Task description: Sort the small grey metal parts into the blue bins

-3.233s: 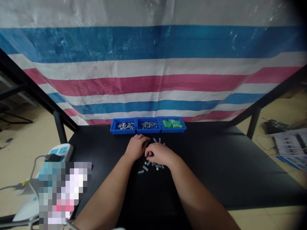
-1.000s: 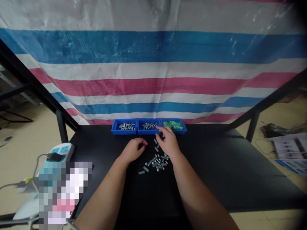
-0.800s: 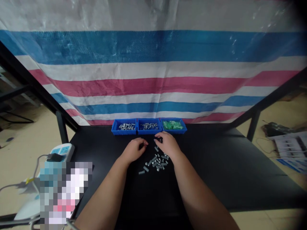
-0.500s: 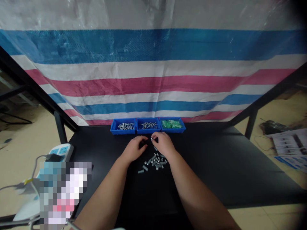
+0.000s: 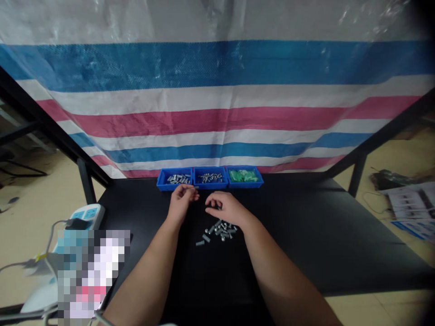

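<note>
Head view looked down on a black counter [image 5: 299,235] with three blue plastic trays in a row along its far side. The left hand [image 5: 181,203] was raised just at the front rim of the left tray [image 5: 175,189], its fingers [image 5: 189,192] pinched narrow on what looked like a small grey fastener [image 5: 196,187], though the piece was too small to make out well. The right hand [image 5: 227,209] hung just beyond the loose pile of metal bolts [image 5: 218,232], its fingers [image 5: 211,207] curled narrow; I could not tell whether they held anything. The left tray held short grey bolts, the middle tray [image 5: 210,187] smaller screws, and the right tray [image 5: 244,185] green pieces.

The fastener could have slipped from so light a pinch and dropped into the wrong tray, since the trays sat edge to edge, or rolled away across the smooth counter. A careless sweep of the right wrist could also have scattered the pile.

No writing could be read on the trays, and the printed sheets [image 5: 411,208] off to the right were too small to read.
</note>
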Demonstrator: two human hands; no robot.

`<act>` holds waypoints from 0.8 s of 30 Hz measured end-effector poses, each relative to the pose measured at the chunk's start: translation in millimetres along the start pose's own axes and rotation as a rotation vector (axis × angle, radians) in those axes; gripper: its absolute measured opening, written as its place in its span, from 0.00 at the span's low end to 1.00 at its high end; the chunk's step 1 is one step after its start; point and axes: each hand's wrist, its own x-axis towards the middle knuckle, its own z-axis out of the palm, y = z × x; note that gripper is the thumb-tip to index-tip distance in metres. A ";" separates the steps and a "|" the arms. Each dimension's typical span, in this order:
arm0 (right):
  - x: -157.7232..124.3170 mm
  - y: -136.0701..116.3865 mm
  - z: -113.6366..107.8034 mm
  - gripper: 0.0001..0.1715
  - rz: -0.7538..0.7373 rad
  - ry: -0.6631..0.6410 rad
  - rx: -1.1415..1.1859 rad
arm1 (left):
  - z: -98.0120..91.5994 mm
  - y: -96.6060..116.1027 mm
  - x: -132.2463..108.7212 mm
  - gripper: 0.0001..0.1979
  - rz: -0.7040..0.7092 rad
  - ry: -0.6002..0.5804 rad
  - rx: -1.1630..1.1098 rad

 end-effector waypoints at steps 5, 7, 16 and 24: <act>-6.0 -8.5 4.1 0.09 -0.034 -0.417 -0.048 | -13.6 3.6 14.1 0.23 0.090 0.206 -0.170; -6.6 -7.6 9.6 0.10 -0.025 -0.468 -0.075 | -16.5 4.8 16.5 0.24 0.102 0.186 -0.202; -8.6 -7.5 14.7 0.09 0.093 -0.366 -0.125 | -14.0 6.0 12.9 0.27 0.172 0.065 -0.203; -5.7 -7.3 13.9 0.09 0.049 -0.278 -0.107 | -9.6 35.4 -4.7 0.22 0.277 -0.008 -0.270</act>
